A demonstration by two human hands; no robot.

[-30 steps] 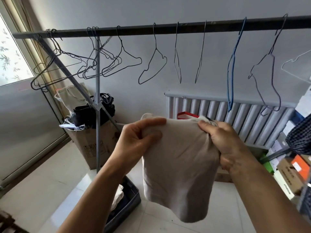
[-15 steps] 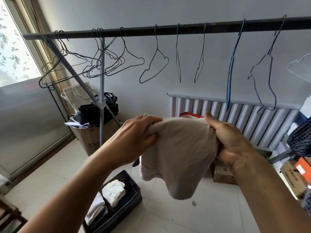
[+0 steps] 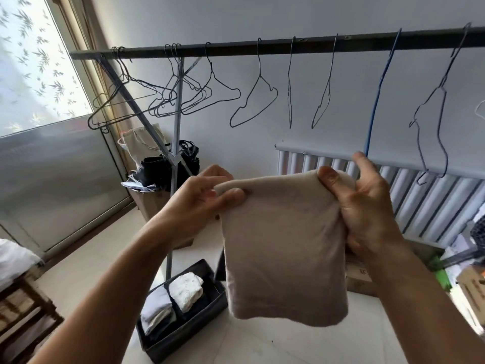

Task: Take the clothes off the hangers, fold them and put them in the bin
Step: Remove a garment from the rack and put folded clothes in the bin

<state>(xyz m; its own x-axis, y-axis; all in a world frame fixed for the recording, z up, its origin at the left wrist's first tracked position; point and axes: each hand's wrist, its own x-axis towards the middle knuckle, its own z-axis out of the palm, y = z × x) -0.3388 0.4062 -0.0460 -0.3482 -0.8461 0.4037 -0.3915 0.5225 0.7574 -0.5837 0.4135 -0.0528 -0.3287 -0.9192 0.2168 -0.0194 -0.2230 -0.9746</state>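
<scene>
A folded beige garment (image 3: 284,248) hangs in the air in front of me. My left hand (image 3: 207,198) pinches its upper left corner. My right hand (image 3: 359,203) grips its upper right edge, thumb on the front. Below on the floor sits a dark bin (image 3: 210,308) with folded white and grey clothes (image 3: 185,286) inside. Above runs a dark rail (image 3: 236,49) with several bare wire hangers (image 3: 253,101) and one blue hanger (image 3: 375,101).
A white radiator (image 3: 425,206) lines the wall behind my right hand. Cardboard boxes (image 3: 359,278) and clutter stand at right. A box with black bags (image 3: 170,166) sits by the rack's leg. A wooden stool (image 3: 23,311) is at bottom left, a window at left.
The garment has been folded over and now hangs narrower and flatter between my hands. My view has shifted left and down, showing more of the bin.
</scene>
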